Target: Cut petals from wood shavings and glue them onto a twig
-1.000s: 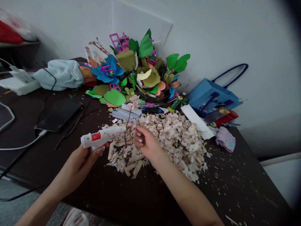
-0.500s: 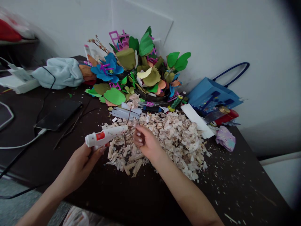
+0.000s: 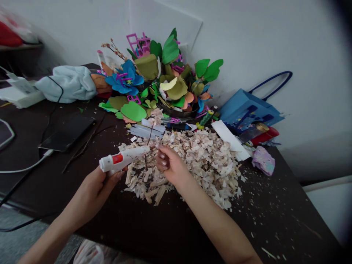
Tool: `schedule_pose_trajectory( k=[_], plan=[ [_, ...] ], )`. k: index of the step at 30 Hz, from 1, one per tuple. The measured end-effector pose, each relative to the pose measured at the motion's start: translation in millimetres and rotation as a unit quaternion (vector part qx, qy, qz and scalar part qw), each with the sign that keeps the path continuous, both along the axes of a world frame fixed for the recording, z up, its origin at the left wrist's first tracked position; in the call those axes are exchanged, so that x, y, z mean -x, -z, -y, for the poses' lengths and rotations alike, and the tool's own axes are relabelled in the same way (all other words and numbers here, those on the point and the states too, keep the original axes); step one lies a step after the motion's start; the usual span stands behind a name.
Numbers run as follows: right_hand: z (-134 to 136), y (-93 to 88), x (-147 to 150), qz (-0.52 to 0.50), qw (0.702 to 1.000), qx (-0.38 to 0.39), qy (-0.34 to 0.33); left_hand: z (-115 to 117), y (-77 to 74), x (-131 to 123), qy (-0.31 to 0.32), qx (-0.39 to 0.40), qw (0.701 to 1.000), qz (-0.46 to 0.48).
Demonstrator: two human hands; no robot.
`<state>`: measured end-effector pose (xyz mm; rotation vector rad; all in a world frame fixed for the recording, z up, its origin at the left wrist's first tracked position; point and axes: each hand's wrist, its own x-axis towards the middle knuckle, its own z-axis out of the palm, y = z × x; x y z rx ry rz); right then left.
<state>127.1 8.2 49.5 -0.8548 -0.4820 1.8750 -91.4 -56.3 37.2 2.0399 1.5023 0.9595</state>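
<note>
A white hot glue gun [image 3: 130,156] shows a red panel [image 3: 117,158].

Blue and green craft-foam flowers [image 3: 125,80] heaped against a white wall [image 3: 261,40]
A blue paper bag with navy handles [image 3: 249,108] to the right; a black smartphone [image 3: 67,132] on a white cable [image 3: 23,169] to the left.

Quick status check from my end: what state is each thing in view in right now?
Left hand: gripping the glue gun
Hot glue gun: held tilted, nozzle beside the twig
Right hand: fingers curled by the twig, grip unclear
Twig: upright, blossom at top
Wood shavings: loose heap
Glue sticks: bunched, lying flat
Smartphone: lying flat, white cable attached
Blue paper bag: tipped over
</note>
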Motion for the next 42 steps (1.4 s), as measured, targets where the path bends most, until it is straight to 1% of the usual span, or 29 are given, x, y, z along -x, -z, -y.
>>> schedule_pose_trajectory(
  k=[7, 14, 19, 25, 32, 37, 42],
  plan=[
    [0.4, 0.0, -1.0, 0.002, 1.0, -0.004, 0.0, 2.4, 0.1, -0.2, 0.003, -0.001, 1.0, 0.002],
    [2.8, 0.4, -1.5, 0.003, 1.0, -0.011, -0.007, 0.0, -3.2, -3.5, -0.011, 0.009, 1.0, 0.001],
    [2.3, 3.6, -3.4, 0.001, 1.0, -0.017, -0.002, 0.9, -1.0, -3.4, -0.004, 0.0, 1.0, 0.002],
    [2.3, 3.0, -2.9, -0.003, 1.0, -0.018, -0.004, 1.3, -3.1, -3.5, 0.009, 0.001, 1.0, -0.009],
    [4.0, 1.0, -3.4, -0.004, 1.0, -0.015, -0.007, 0.3, 0.1, -2.2, -0.005, 0.026, 1.0, 0.002],
    [3.7, 1.9, -3.9, -0.004, 1.0, -0.013, -0.005, 1.5, -2.4, -2.3, -0.01, 0.047, 0.999, 0.007],
    [3.5, 3.6, -3.2, -0.002, 1.0, -0.017, -0.008, 0.3, -2.4, -3.1, 0.003, 0.027, 1.0, 0.0]
  ],
)
